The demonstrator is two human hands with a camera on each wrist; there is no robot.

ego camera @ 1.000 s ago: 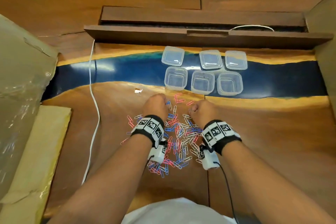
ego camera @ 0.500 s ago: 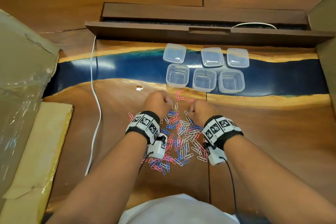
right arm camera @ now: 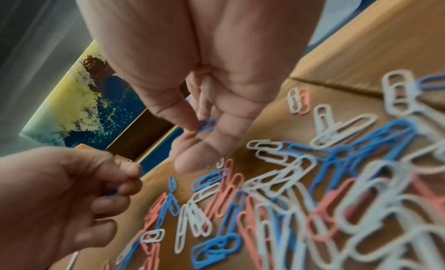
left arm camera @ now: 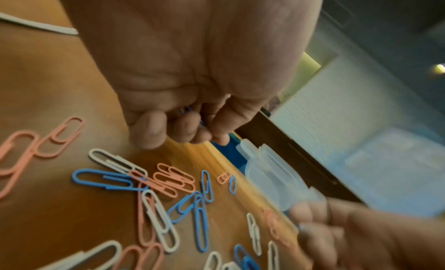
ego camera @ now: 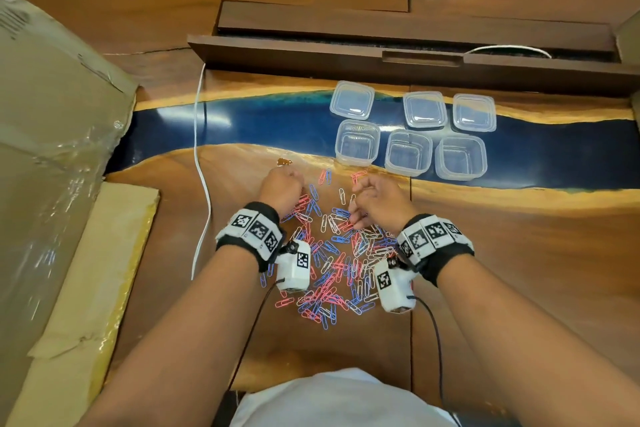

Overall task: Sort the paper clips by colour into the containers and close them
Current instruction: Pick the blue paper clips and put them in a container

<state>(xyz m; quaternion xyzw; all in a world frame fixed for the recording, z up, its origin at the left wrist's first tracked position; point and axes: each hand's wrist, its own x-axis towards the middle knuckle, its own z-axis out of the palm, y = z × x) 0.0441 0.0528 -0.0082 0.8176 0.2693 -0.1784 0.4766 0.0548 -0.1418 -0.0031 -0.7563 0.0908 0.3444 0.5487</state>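
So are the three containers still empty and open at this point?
Yes, by the head view. All three containers look empty, and their lids lie off, behind them. All loose paper clips are on the table.

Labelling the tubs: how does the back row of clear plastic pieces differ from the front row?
The back row is three shallow lids lying flat; the front row is three deeper containers, open on top. The back row sits nearer the dark wooden ledge, the front row nearer the clips. The leftmost lid stands apart from the other two; the containers are spaced more evenly. Both rows are clear, squarish, with no clips inside.
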